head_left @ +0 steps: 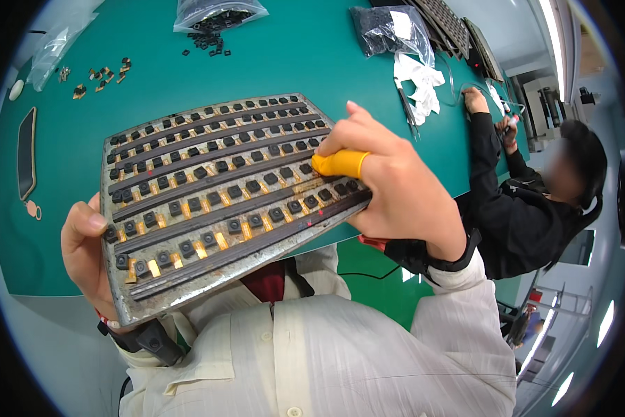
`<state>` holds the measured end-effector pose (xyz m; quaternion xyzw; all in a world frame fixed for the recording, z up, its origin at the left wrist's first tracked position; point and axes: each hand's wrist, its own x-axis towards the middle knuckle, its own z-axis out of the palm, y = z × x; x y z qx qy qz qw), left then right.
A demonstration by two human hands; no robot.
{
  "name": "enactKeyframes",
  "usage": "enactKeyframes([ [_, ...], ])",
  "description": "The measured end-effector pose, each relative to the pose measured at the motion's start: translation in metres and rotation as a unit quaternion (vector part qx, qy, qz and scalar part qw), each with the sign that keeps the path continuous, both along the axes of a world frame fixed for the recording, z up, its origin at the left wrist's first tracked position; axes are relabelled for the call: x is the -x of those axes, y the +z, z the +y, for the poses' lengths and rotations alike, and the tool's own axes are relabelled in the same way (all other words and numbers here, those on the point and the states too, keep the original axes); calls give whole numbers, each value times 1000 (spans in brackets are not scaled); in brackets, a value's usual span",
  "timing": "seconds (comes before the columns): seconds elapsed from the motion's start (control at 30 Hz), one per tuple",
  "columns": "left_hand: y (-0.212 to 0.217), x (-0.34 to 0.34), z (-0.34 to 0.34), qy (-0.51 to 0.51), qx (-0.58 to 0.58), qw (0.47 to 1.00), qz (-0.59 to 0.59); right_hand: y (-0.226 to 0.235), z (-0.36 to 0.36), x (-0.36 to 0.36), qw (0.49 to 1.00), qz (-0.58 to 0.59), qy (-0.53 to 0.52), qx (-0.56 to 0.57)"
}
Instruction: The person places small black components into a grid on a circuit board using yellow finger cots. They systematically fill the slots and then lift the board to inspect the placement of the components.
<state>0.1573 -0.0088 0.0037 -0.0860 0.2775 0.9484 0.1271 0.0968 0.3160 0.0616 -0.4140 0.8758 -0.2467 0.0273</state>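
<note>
My left hand (88, 240) grips the left edge of a metal tray (187, 286), its thumb on top. The tray is tilted above the table and carries rows of small black square modules (234, 226) with gold flex tails, divided by dark strips. My right hand (396, 181) is over the tray's right side, fingers bent in. A yellow finger cot (340, 165) covers one of its digits, whose tip is down at the modules near the right end of a row. Whatever lies under that tip is hidden.
On the green table (291, 55) lie loose modules (105, 76), a bag of black parts (218, 15), a dark-framed panel (26, 153), tweezers (406, 108) and white tissue (420, 83). More trays (448, 24) are stacked at the far right. A co-worker in black (521, 215) works on the right.
</note>
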Motion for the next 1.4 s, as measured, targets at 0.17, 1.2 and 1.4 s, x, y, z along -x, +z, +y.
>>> enactKeyframes([
  [0.17,1,3,0,-15,-28,999,11,-1,6,-2,998,39,-35,-26],
  [1.2,-7,-4,-1,2,-83,996,-45,2,-11,1,996,-83,-10,16],
  [1.4,-12,-1,-8,-20,-61,998,-29,10,-15,6,997,-63,-33,-5],
])
